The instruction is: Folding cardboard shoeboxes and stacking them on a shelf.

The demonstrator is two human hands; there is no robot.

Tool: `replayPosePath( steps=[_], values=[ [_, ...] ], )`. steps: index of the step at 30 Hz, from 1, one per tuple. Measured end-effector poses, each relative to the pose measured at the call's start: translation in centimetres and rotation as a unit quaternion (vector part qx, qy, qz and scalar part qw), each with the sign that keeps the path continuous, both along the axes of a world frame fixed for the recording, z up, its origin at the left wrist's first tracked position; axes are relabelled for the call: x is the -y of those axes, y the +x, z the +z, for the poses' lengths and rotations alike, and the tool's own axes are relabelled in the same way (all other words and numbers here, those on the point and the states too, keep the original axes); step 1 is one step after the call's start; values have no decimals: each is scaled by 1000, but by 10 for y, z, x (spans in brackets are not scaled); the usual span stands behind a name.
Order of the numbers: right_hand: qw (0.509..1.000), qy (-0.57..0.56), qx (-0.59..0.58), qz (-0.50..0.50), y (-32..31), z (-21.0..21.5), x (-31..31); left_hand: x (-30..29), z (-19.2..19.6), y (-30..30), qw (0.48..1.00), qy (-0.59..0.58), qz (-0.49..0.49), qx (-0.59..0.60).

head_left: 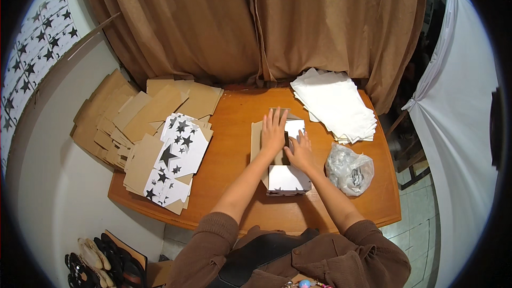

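Observation:
A small cardboard box (289,179), white with dark star prints on its outside, stands in front of me on the wooden table. Its brown flaps are partly unfolded at the left and far side, and a dark gap shows in its middle. My left hand (273,132) lies flat along the box's left and far part, fingers stretched out. Against the right side rests my right hand (300,153), its fingers apart and thumb toward the gap. Neither hand is gripping anything. Both hands hide part of the flaps.
Flat brown cardboard pieces (114,120) pile up at the left, with star-printed sheets (178,152) on top. White paper sheets (338,106) are stacked at the far right. A crumpled clear plastic bag (349,169) sits right of the box. Brown curtains (256,26) hang behind the table (226,181).

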State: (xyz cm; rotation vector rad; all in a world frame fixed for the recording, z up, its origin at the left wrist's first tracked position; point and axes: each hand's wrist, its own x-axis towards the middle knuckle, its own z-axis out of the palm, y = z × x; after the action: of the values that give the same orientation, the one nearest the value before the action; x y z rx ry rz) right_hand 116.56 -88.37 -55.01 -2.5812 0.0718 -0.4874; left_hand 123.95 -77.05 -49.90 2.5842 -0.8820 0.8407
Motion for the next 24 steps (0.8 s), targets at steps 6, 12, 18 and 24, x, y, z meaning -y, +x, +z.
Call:
replayPosePath(
  steps=[6,12,18,24],
  values=[
    [987,-93,-130,1,23,2,-14,-12,-8,53,994,80,-69,15],
    [996,-38,-68,-32,24,-14,-9,-23,-37,40,962,202,-158,98],
    [1000,-1,-26,-13,7,-17,-9,-40,-44,25,958,202,-168,119],
    [999,12,30,-12,-13,-19,-12,-45,-40,8,950,205,-205,114]
  ],
)
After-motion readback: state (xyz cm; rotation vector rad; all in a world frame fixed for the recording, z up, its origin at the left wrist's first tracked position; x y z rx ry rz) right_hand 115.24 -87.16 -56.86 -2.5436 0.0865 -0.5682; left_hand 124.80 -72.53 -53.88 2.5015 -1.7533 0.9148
